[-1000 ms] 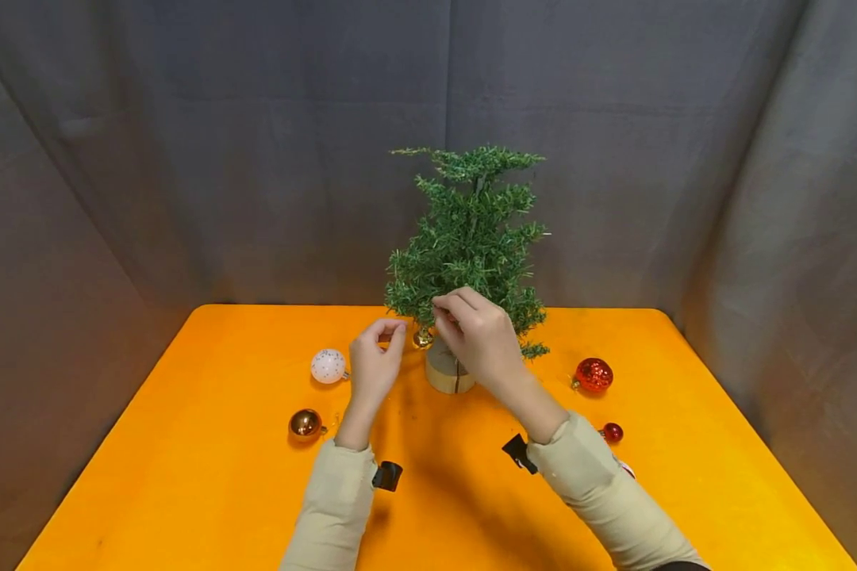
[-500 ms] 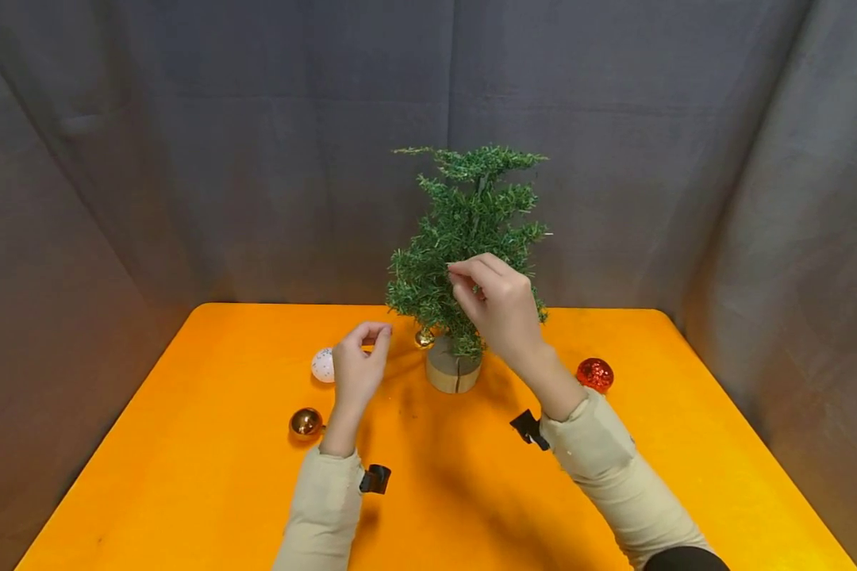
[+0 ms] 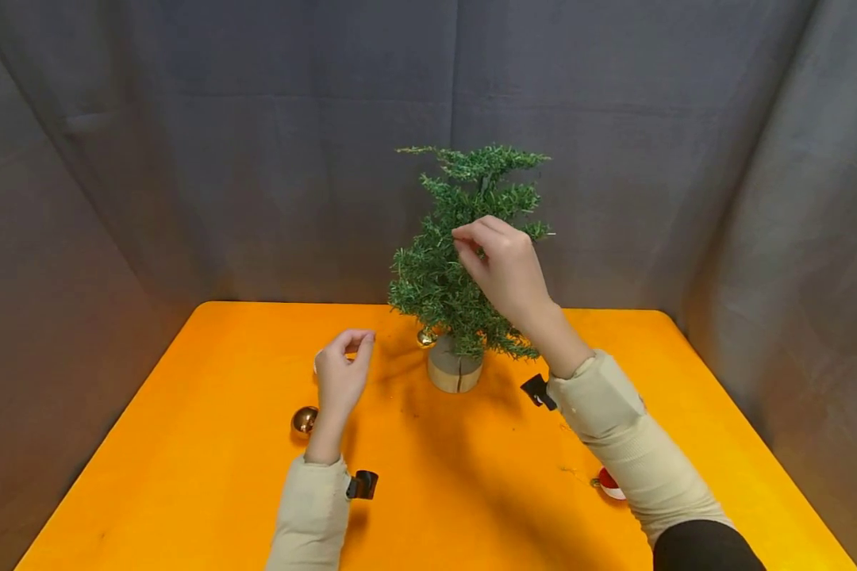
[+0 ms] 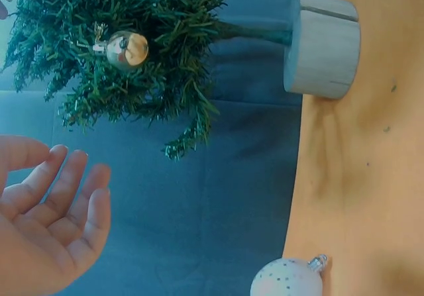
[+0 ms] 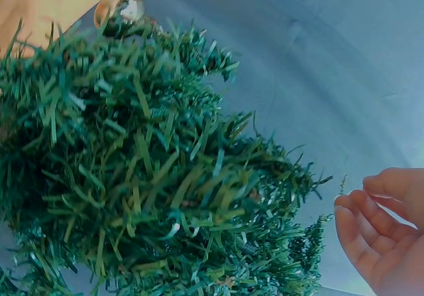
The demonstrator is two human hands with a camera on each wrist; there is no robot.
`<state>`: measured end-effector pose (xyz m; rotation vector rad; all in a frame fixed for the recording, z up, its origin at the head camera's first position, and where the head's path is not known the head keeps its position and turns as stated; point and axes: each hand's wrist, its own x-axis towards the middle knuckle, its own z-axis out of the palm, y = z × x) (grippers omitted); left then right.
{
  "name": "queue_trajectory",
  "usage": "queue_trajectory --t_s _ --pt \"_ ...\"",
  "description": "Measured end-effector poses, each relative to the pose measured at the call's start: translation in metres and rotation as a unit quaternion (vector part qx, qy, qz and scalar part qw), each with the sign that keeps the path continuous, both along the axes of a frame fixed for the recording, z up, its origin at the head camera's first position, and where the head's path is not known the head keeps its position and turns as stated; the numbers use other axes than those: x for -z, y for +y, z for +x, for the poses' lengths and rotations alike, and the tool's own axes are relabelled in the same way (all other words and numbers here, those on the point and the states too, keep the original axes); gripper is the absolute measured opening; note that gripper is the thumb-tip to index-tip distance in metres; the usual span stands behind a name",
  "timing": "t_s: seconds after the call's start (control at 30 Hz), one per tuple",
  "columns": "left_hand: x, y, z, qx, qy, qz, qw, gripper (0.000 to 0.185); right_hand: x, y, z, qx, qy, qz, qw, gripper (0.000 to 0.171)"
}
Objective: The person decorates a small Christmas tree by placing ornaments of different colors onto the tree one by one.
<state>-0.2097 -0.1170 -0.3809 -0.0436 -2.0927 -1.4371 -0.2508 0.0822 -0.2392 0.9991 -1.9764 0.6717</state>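
Observation:
A small artificial Christmas tree (image 3: 436, 289) stands on a round wooden base (image 3: 455, 371). From a low left branch hangs a shiny gold ball ornament (image 3: 426, 338), which also shows in the left wrist view (image 4: 127, 49). My right hand (image 3: 509, 266) is raised in front of the tree's middle, fingers bent and thumb near the index finger, with nothing visible in its grasp. Left of the tree, my left hand (image 3: 343, 379) hovers above the table with loosely curled fingers, holding nothing. In the left wrist view its palm and fingers (image 4: 98, 223) are apart from the branches.
On the orange table (image 3: 207, 381), a bronze ball (image 3: 304, 420) lies partly behind the left wrist. A speckled white ball (image 4: 288, 279) is mostly hidden by the left hand in the head view. Beside the right sleeve rests a red-and-white ornament (image 3: 610, 484). Grey curtains surround the table.
My right hand has risen from the low branches to the tree's middle. The left hand has drifted left and slightly down. The right sleeve now covers the red balls; the red-and-white ornament shows more.

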Motion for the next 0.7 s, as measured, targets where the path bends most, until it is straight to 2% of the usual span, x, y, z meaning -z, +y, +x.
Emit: queue_trajectory --t_s 0.23,0.5,0.7 --pt "0.006 -0.007 0.002 0.007 -0.002 0.015 0.9999 0.018 -0.006 -0.002 -0.011 0.004 -0.03 0.026 0.999 0.013" --pt "0.012 -0.022 0.005 0.008 -0.02 0.038 0.999 0.018 -0.004 -0.006 -0.022 0.024 -0.1 0.061 0.993 0.018" --pt "0.015 -0.035 0.005 -0.015 -0.015 0.047 0.9987 0.02 -0.003 -0.009 -0.027 0.05 -0.136 0.098 0.985 0.022"
